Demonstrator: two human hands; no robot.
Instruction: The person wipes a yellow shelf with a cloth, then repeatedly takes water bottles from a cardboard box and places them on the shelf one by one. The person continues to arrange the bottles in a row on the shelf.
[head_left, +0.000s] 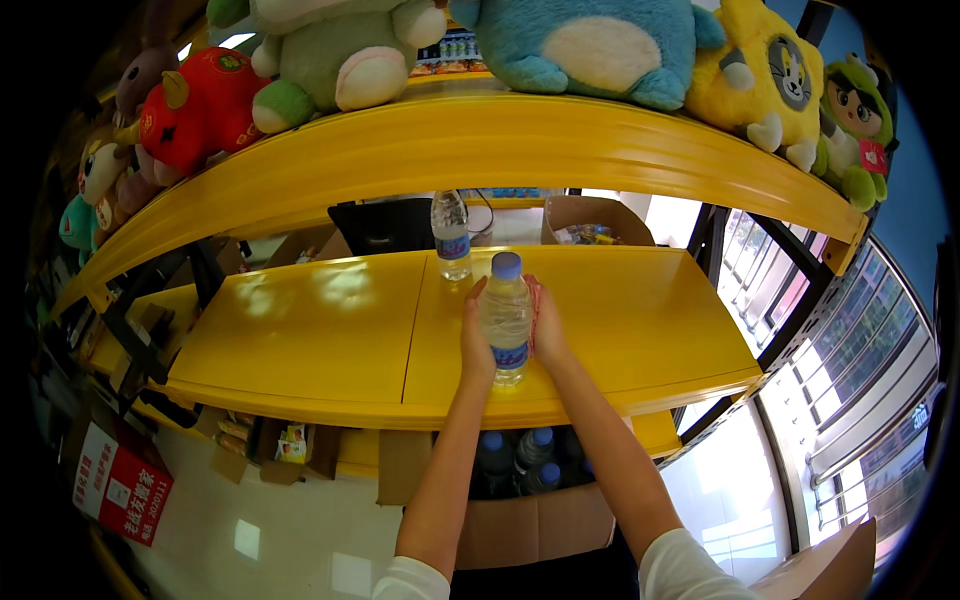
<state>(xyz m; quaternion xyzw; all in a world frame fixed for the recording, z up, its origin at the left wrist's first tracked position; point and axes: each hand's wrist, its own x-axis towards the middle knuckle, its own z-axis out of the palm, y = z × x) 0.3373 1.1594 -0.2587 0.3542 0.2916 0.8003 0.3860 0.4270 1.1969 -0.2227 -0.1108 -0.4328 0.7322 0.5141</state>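
A clear plastic water bottle (504, 311) with a blue cap and blue label stands upright over the yellow metal shelf (322, 337). My left hand (477, 334) holds its left side. My right hand (549, 322) is at its right side with a pink-red cloth (534, 307) pressed between palm and bottle. Whether the bottle's base touches the shelf is hard to tell. A second bottle (451, 240) of the same kind stands upright on the shelf, behind and left of the held one.
Plush toys (600, 52) line the upper yellow shelf beam (495, 139). Below the shelf, an open cardboard box (532, 525) holds several blue-capped bottles (540, 476). Smaller open boxes (319, 450) sit lower left. Black uprights (709, 240) flank the shelf; a cardboard box (592, 214) stands behind.
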